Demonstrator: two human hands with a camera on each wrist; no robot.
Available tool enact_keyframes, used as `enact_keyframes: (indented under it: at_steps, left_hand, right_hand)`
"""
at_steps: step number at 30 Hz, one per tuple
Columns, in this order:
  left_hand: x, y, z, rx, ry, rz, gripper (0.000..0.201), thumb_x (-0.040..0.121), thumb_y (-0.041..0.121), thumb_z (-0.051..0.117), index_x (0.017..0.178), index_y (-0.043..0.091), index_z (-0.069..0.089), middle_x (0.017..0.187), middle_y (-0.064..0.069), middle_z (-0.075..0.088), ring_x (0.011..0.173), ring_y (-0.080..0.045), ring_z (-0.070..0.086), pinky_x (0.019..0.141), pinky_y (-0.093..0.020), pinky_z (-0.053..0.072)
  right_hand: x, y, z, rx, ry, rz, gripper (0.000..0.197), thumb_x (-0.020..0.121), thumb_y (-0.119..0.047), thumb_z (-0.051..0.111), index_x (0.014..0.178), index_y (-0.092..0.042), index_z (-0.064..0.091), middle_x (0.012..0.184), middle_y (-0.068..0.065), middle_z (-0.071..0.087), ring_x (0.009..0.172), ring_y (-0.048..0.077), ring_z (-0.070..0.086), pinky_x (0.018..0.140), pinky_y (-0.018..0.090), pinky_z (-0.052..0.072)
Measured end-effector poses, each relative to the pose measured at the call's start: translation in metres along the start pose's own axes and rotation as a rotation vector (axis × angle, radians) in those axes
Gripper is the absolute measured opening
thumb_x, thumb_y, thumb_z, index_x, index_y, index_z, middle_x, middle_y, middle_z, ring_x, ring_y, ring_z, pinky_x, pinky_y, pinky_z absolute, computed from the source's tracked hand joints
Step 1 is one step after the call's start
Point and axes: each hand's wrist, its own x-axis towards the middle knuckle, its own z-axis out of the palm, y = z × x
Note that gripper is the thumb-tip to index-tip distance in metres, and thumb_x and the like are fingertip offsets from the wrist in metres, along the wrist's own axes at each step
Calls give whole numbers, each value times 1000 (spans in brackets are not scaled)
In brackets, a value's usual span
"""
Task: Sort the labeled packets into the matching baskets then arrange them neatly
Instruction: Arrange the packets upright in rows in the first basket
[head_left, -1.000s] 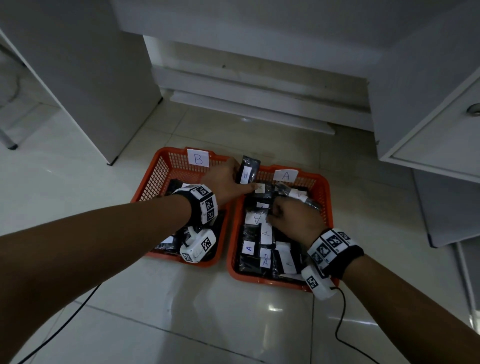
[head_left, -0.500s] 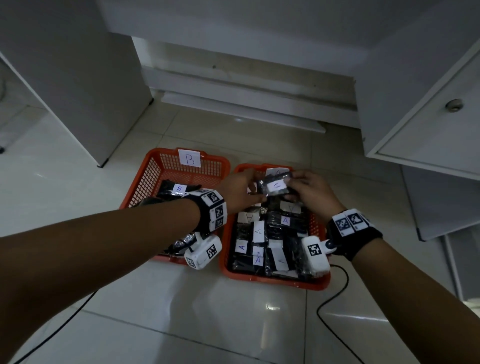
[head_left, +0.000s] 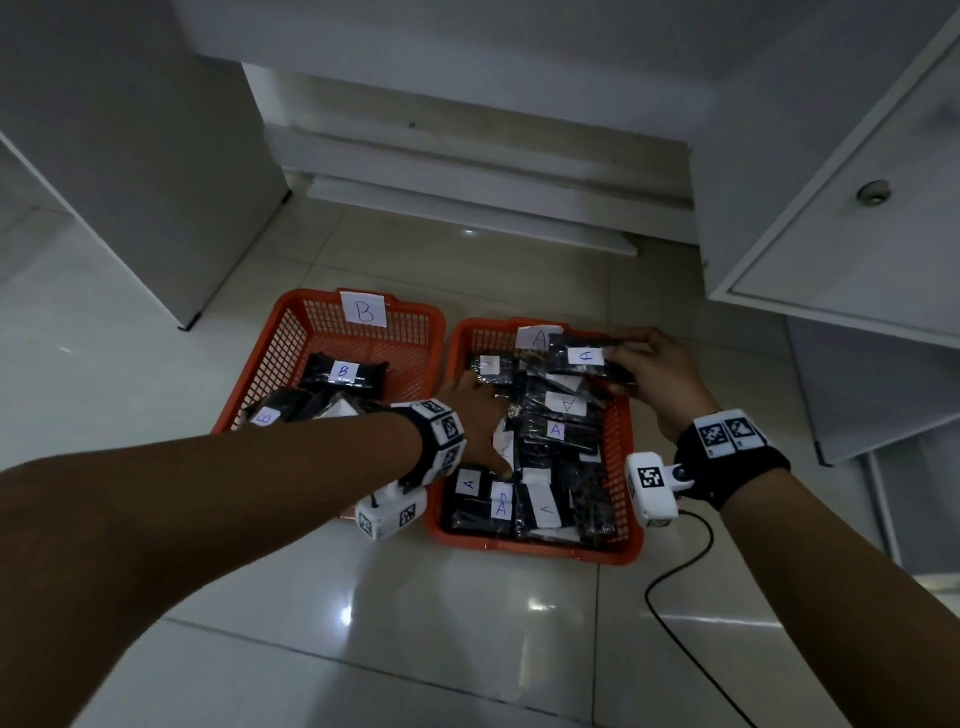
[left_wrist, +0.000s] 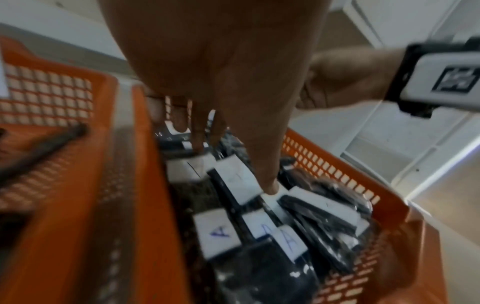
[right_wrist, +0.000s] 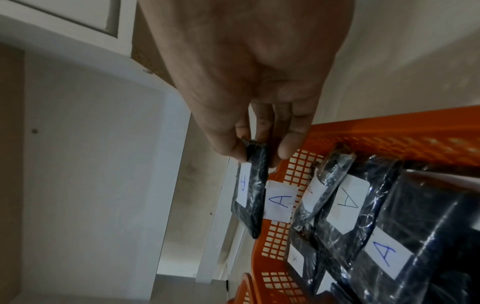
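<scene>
Two orange baskets stand side by side on the floor. The left basket (head_left: 291, 338) bears a B tag and holds a few black packets, one labelled B (head_left: 343, 371). The right basket (head_left: 540, 545) bears an A tag (right_wrist: 279, 202) and is packed with several black A packets (left_wrist: 221, 234). Over its back right corner my right hand (head_left: 631, 364) pinches one end of a black A packet (head_left: 587, 358), seen edge-on in the right wrist view (right_wrist: 253, 185). My left hand (head_left: 483, 421) lies on the packets along the A basket's left side, its straight fingers (left_wrist: 194, 127) touching them.
A white cabinet (head_left: 130, 156) stands at the back left. At the right is a white drawer unit with a round knob (head_left: 875, 192). A low white step (head_left: 467, 192) runs behind the baskets. A black cable (head_left: 675, 623) trails over the glossy tiles at the front right.
The left hand passed the A packet to the right hand, let go and dropped onto the packets in the A basket. The right hand keeps the packet at the back.
</scene>
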Motion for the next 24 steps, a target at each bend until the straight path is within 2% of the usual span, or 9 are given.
enact_keyframes:
  at_steps: [2, 7, 9, 11, 14, 18, 20, 22, 24]
  left_hand:
    - [5, 12, 6, 33, -45, -13, 111, 68, 85, 66, 155, 23, 34, 157, -9, 36, 145, -38, 22, 118, -61, 24]
    - [7, 24, 19, 16, 9, 33, 90, 78, 65, 75, 150, 25, 40, 150, -6, 42, 139, -36, 32, 115, -57, 31]
    - [9, 17, 16, -96, 18, 34, 77, 80, 60, 76, 143, 26, 48, 142, -3, 52, 132, -32, 44, 109, -52, 42]
    - [9, 5, 8, -227, 41, 15, 63, 80, 53, 79, 131, 23, 58, 126, 0, 64, 117, -24, 59, 94, -41, 55]
    - [6, -18, -9, -321, 156, -94, 52, 84, 50, 78, 124, 22, 60, 118, 2, 67, 100, -17, 63, 81, -31, 54]
    - [0, -48, -21, -359, 372, -236, 53, 80, 54, 77, 120, 23, 62, 110, 2, 70, 98, -19, 66, 76, -29, 51]
    - [1, -57, -22, -424, 429, -273, 49, 78, 50, 80, 115, 23, 63, 108, 1, 71, 99, -20, 68, 77, -30, 53]
    - [1, -59, -23, -459, 447, -284, 49, 76, 49, 81, 114, 22, 63, 107, 1, 71, 98, -20, 68, 78, -32, 55]
    - [0, -57, -22, -442, 450, -270, 51, 78, 49, 80, 117, 22, 62, 107, 2, 70, 93, -17, 65, 73, -28, 50]
  right_hand:
    - [-4, 0, 2, -21, -48, -16, 24, 93, -12, 76, 115, -14, 67, 104, 8, 79, 87, 22, 77, 70, 30, 62]
    - [-8, 2, -1, -83, -118, -49, 24, 90, -6, 79, 111, -8, 68, 97, 10, 80, 77, 18, 74, 60, 27, 58]
    - [-8, 6, -6, -166, -171, -52, 24, 88, -7, 80, 108, -8, 66, 93, 10, 78, 75, 18, 72, 62, 29, 57]
    - [-12, 11, -10, -256, -226, -24, 21, 88, -5, 80, 103, -8, 65, 90, 10, 76, 72, 18, 70, 62, 29, 57]
    - [-25, 23, -5, -323, -356, 54, 20, 90, -3, 78, 104, -3, 64, 92, 11, 77, 71, 18, 74, 64, 29, 61]
    - [-45, 43, 18, -422, -514, 64, 22, 92, -3, 77, 109, -1, 64, 92, 8, 76, 76, 18, 78, 68, 28, 63]
    - [-47, 55, 30, -423, -487, 38, 20, 92, 1, 75, 109, 0, 64, 92, 14, 73, 80, 21, 77, 71, 33, 66]
    - [-46, 66, 38, -465, -431, -27, 16, 92, 0, 75, 104, -7, 66, 93, 22, 71, 83, 27, 77, 73, 39, 66]
    - [-45, 74, 42, -595, -383, -141, 16, 91, -7, 76, 99, -18, 67, 86, 13, 73, 77, 23, 75, 72, 42, 65]
